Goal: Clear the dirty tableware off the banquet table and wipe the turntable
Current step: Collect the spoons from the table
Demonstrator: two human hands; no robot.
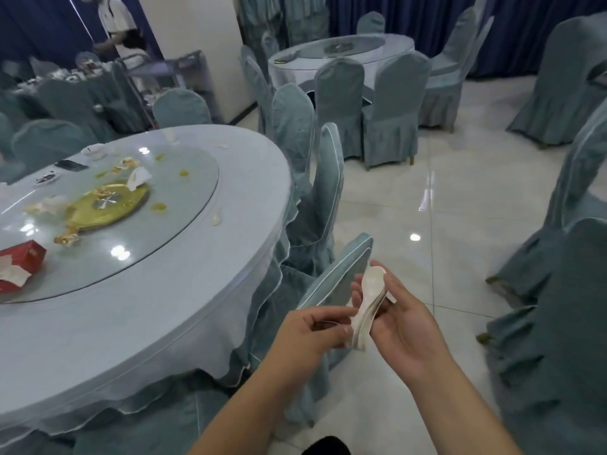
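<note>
A stack of white soup spoons [369,302] is held between both hands, off the table's right side above a chair. My left hand [312,336] pinches the handle end of the stack. My right hand [402,326] cradles the stack from below with its fingers curled round it. The banquet table [138,323] fills the left, with a glass turntable [184,211] carrying food scraps, crumpled napkins [138,178], yellow sauce spots and a gold centre plate [108,205]. A lone white spoon [217,219] lies on the cloth by the turntable's rim.
A red tissue box [19,264] sits on the turntable at the left edge. Small dishes [93,150] and a dark phone [70,165] lie at the table's far side. Covered chairs [323,192] ring the table. Tiled floor [443,208] opens to the right. A person [115,24] stands by a far table.
</note>
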